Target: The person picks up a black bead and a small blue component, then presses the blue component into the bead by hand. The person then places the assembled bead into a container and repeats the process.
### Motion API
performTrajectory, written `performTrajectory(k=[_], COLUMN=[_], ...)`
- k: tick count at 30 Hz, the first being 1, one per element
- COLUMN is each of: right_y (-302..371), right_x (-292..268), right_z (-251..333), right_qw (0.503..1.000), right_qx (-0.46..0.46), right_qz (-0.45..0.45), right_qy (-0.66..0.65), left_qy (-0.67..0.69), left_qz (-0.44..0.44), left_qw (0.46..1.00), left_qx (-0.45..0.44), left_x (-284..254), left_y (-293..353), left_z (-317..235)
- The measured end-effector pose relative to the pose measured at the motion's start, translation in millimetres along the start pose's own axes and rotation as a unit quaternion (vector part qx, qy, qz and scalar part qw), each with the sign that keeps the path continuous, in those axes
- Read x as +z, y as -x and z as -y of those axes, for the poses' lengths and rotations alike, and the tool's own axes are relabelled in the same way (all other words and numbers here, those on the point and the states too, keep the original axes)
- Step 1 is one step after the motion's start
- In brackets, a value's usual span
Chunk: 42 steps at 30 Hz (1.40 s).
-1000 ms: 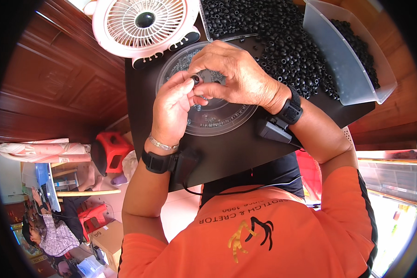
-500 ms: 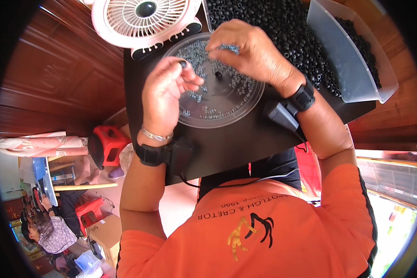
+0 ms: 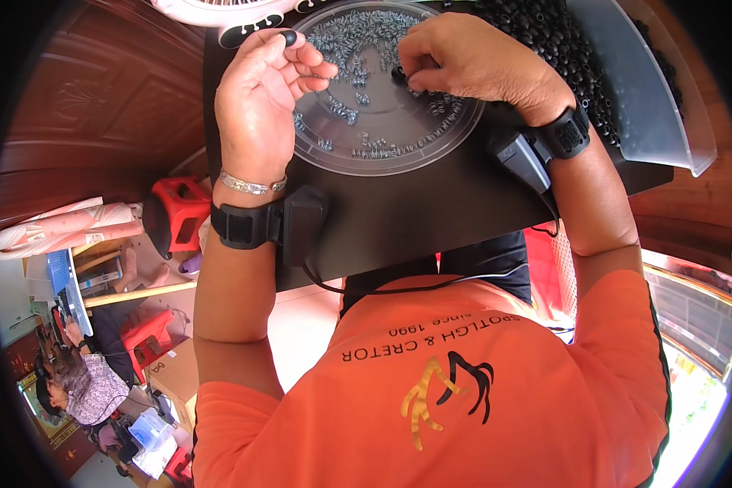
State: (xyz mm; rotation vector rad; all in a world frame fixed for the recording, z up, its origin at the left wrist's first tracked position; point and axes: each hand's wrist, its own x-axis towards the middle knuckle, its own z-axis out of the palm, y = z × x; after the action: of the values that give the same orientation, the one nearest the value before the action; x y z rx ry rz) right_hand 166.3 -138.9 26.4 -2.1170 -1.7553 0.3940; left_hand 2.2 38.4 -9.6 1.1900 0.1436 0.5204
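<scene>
My left hand (image 3: 260, 106) is raised over the left rim of a round clear tray (image 3: 374, 168), its palm turned up and inward. Between thumb and forefinger it pinches a small black hollow bead (image 3: 289, 37); the other fingers are loosely curled. Over the tray's right side, my right hand (image 3: 476, 65) points down with fingers bent together. Its fingertips meet at another black bead (image 3: 398, 75) low over the tray; their exact contact is partly hidden. Many small, shiny silver-blue metal pieces (image 3: 358, 37) lie scattered across the tray, too small to identify.
A heap of black beads (image 3: 553, 61) covers the table's far right, beside a translucent bin (image 3: 638, 81) on its side. A pink-white fan (image 3: 220, 11) stands at the far left. The dark tabletop (image 3: 398, 211) ends before my body. A red stool (image 3: 179, 215) and another person (image 3: 98, 386) are leftward.
The view has shifted, so the tray and fan sit higher. My right hand has come down to the black bead in the tray; silver-blue pieces at its fingers no longer show. The left still pinches its bead.
</scene>
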Motion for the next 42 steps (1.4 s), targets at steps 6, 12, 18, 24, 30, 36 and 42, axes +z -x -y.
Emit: performTrajectory(k=[6,12,18,24,30,36,42], right_y=[-8,-14,-14,-10,-4,-4,-9], right_x=[24,54,54,37,46,51,54], right_z=[3,18,21,13,28,32,24], right_qw=[0.965,0.956,0.959,0.960,0.955,0.960,0.966], right_qx=[-0.186,-0.242,-0.221,-0.166,-0.277,-0.249,-0.213], right_qz=[-0.178,-0.163,-0.146,-0.193,-0.100,-0.089,-0.121], right_qy=[0.039,0.041,0.099,0.118,0.031,0.094,0.079], left_qy=[-0.006,-0.005,-0.012,-0.022,-0.030,-0.039,-0.027], left_qz=[0.002,-0.006,-0.017,-0.024,-0.020,-0.014,-0.025], left_qw=[1.000,1.000,1.000,0.999,0.999,0.999,0.999], left_qx=[0.007,0.002,-0.005,-0.009,-0.013,-0.017,-0.023], left_x=[2,2,3,4,8,10,7], left_y=[4,0,-1,0,-1,1,1], left_z=[-3,-1,0,-1,0,-1,0])
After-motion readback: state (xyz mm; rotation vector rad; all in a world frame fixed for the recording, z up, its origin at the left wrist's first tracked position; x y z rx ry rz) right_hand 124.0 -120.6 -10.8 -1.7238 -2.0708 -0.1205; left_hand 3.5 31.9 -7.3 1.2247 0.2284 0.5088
